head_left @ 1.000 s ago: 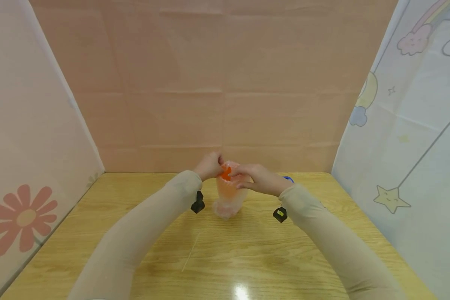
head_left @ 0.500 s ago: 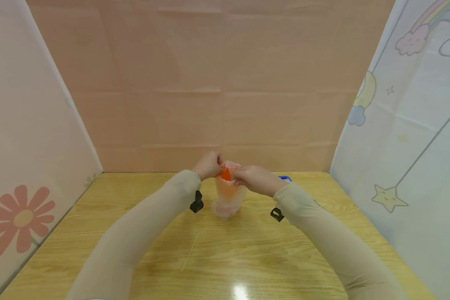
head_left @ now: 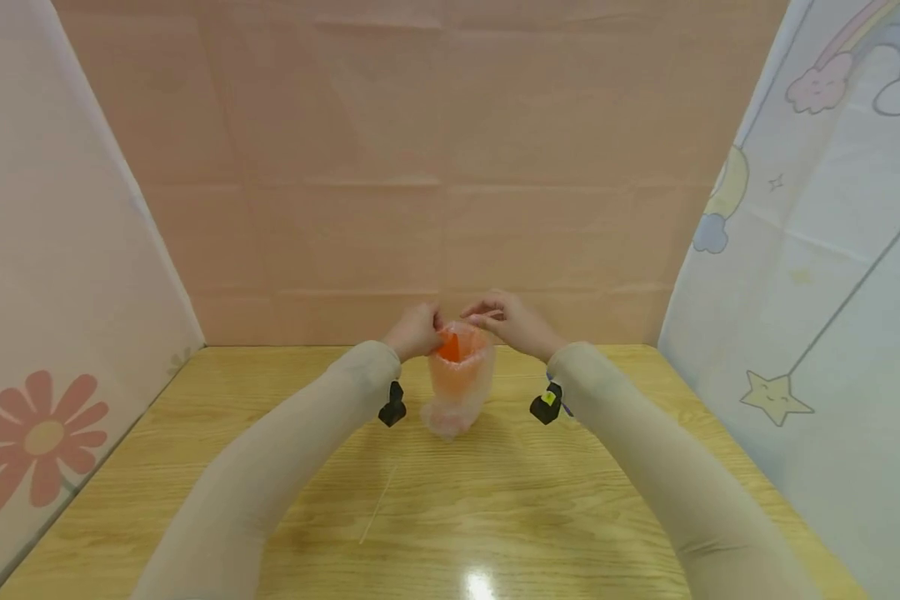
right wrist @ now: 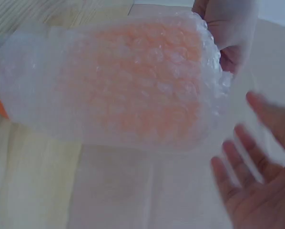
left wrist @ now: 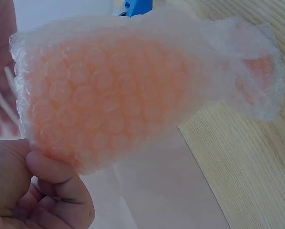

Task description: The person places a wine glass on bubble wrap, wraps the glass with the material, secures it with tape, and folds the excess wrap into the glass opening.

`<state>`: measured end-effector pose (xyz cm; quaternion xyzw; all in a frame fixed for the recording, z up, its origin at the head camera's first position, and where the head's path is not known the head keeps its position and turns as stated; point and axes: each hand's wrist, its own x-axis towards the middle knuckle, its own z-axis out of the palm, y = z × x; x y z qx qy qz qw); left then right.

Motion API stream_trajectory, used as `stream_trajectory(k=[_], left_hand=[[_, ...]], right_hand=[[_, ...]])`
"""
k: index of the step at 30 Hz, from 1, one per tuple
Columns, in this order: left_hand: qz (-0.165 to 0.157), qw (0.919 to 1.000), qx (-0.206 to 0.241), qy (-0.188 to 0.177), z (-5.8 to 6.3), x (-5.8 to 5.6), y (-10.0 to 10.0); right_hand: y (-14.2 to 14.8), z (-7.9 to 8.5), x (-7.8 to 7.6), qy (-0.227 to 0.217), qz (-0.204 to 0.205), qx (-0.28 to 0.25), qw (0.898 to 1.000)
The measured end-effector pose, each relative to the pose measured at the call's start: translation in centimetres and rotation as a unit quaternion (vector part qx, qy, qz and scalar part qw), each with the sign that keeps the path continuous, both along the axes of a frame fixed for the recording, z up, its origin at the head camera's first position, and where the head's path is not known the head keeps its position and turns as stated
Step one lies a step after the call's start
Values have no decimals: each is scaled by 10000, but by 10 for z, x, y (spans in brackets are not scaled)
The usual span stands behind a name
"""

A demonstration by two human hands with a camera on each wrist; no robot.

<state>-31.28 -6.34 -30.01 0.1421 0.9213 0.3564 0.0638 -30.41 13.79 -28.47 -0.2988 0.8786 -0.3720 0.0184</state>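
Observation:
An orange goblet-shaped thing wrapped in clear bubble wrap [head_left: 461, 383] stands upright on the table, narrow below the middle and flared at its foot. The wrap's top is open, and orange shows inside it. At the left of the rim, my left hand [head_left: 414, 332] pinches the wrap's edge between thumb and curled fingers, also plain in the left wrist view. My right hand [head_left: 517, 323] is at the rim's far right side in the head view. Its fingers [right wrist: 245, 143] are spread in the right wrist view, apart from the wrap, with nothing held.
A blue object [left wrist: 138, 7] shows at the top of the left wrist view, cut off by the frame. A thin pale strip [head_left: 378, 504] lies on the wooden table [head_left: 570, 517]. Cloth-covered walls [head_left: 390, 167] close in the back and both sides.
My right hand has let go of the rim's right front and moved up and back, its fingers opening. My left hand keeps its pinch at the left, and the wrapped thing has hardly moved.

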Motion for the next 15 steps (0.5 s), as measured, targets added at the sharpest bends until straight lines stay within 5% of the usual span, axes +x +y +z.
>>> stream_trajectory(k=[7,15], left_hand=[[-26,10000,-68,55,0,1,1],[20,10000,-64,30,2,2,2]], right_hand=[[-6,-9,-16,-479,-278,212,9982],[-16,-20,-17,1079,-367,1143,9869]])
